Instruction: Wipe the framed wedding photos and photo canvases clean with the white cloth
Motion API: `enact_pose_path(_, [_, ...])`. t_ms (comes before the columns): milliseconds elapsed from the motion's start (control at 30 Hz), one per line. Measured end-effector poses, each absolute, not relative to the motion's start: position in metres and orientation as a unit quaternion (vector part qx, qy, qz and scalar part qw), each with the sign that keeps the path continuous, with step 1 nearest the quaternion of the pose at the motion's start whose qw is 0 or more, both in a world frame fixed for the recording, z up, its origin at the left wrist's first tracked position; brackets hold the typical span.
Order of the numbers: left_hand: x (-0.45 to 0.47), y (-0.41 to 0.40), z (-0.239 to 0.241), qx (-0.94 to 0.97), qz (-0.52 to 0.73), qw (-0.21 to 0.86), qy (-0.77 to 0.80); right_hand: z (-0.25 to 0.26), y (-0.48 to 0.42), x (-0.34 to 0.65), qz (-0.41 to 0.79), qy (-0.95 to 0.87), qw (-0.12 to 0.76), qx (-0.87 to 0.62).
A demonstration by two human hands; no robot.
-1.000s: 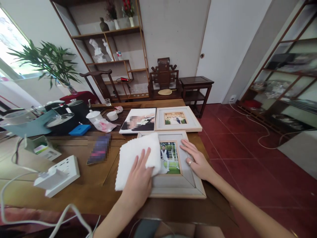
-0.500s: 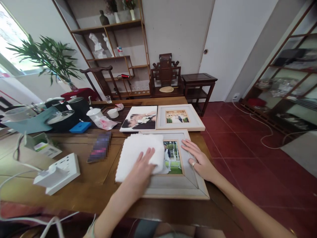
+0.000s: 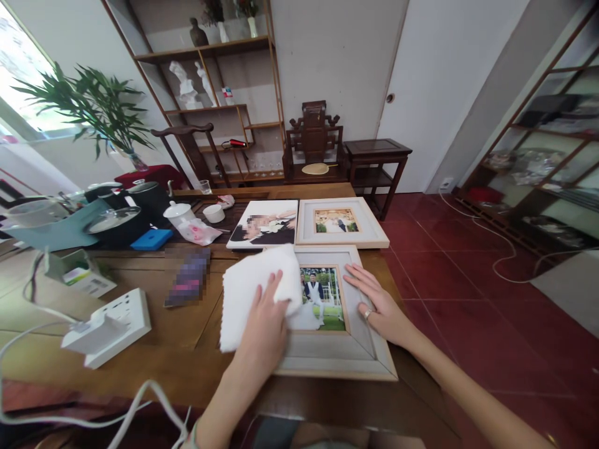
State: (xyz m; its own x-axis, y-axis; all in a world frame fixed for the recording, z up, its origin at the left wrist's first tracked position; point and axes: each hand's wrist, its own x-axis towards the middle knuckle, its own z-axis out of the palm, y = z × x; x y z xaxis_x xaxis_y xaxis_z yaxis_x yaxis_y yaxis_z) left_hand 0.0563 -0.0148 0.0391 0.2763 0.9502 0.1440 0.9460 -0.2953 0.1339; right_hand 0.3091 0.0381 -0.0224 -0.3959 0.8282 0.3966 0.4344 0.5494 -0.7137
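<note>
A pale wooden picture frame (image 3: 349,349) with a photo of two people lies flat at the near edge of the wooden table (image 3: 154,368). My left hand (image 3: 264,324) presses a folded white cloth (image 3: 248,287) flat on the frame's left side, fingers stretched out over it. My right hand (image 3: 379,302), with a ring on one finger, lies flat and open on the frame's right border. Two other pictures lie just beyond: an unframed canvas print (image 3: 264,224) and a second pale framed photo (image 3: 339,222).
A white power strip (image 3: 110,327) with trailing cables sits at the left. Pots (image 3: 116,221), a white teapot (image 3: 178,215), a cup (image 3: 214,213) and a blue box (image 3: 150,239) crowd the far left. Dark chairs, a side table (image 3: 377,149) and shelves stand behind; red tile floor lies to the right.
My left hand has slid the cloth leftward on the frame, so more of the photo shows. My right hand has stayed flat on the frame's right border.
</note>
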Motion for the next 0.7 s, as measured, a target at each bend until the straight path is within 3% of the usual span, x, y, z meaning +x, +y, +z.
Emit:
enact_pose_path(233, [0.055,0.042,0.054,0.828,0.051,0.01,0.558,-0.023,0.039,0.309,0.259,-0.795,0.377,-0.399])
enact_pose_path(433, [0.073,-0.014,0.054,0.848,-0.062,0.064,0.523,-0.022,0.038,0.307,0.257,-0.79,0.386,-0.402])
enact_pose_path(700, [0.095,-0.061,0.017,0.869,0.058,0.087,0.484,-0.021,0.038,0.308,0.253,-0.796,0.376,-0.401])
